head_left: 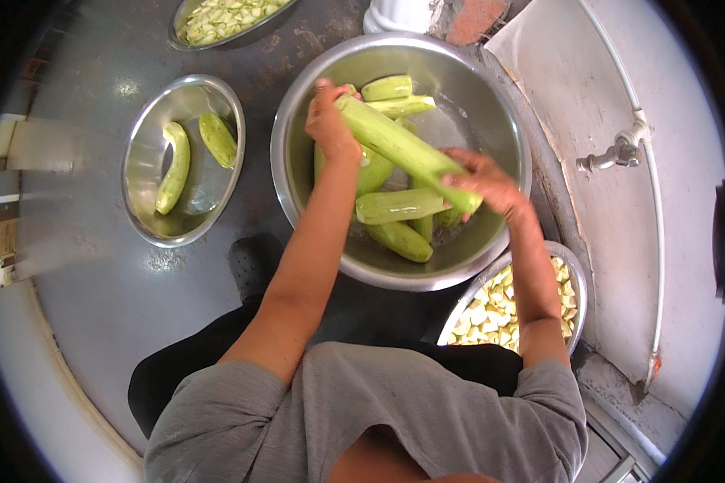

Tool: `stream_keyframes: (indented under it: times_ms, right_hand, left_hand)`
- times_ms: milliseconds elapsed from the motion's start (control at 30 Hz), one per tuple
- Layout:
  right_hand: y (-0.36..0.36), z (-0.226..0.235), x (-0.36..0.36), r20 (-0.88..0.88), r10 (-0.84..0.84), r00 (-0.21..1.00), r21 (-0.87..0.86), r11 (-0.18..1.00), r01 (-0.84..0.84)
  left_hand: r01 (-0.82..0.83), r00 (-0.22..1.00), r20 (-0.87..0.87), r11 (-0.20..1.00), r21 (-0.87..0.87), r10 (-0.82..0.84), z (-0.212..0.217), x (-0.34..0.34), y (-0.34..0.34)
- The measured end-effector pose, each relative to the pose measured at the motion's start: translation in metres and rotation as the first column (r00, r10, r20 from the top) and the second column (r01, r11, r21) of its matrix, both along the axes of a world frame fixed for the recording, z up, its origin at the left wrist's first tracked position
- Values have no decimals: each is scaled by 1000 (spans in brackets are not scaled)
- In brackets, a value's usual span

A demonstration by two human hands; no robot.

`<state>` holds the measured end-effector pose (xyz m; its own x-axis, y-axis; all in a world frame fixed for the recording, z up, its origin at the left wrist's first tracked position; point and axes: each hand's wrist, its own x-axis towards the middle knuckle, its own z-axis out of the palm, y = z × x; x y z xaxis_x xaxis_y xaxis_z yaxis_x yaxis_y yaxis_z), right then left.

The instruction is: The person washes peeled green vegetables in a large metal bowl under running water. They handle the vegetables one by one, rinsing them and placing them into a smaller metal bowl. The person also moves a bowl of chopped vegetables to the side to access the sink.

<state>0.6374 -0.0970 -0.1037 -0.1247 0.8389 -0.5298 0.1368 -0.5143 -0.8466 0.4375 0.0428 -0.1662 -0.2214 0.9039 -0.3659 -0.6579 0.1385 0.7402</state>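
A long squash (403, 149) is being held aslant above the large steel basin (415, 282), its lower end being pointed toward the basin's right rim. A pale yellow-green, nearly straight body is being shown, thick and almost even in width, with faint lengthwise streaks and a soft sheen; the lower end is being blurred. Near the basin's left side, the upper end is being grasped by the curled fingers of the left hand (330, 125); near its right side, the lower part is being gripped between the thumb and fingers of the right hand (487, 185). Beneath, more green squashes (399, 208) are being contained within the basin. Left of the basin, two squashes (175, 169) are being held by an oval bowl (205, 193); at its lower right, pale chopped pieces (487, 318) are being held by another bowl (580, 282).
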Motion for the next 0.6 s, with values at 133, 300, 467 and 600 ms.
stream_keyframes:
  times_ms: [133,300,467,600]
  right_hand:
    - [-10,4,-45,154,-125,980,192,977,94]
    - [-25,-31,-55,483,-251,839,648,747,-150]
    - [-15,-3,-59,-292,-193,937,22,978,208]
    - [-3,-38,-41,-610,-256,750,-207,965,161]
  left_hand:
    - [19,563,-703,843,537,435,-20,40,-26]
    - [171,959,-242,983,73,-149,23,32,1]
    - [537,772,334,836,115,-541,11,18,27]
    - [648,617,402,727,229,-677,-10,49,-48]
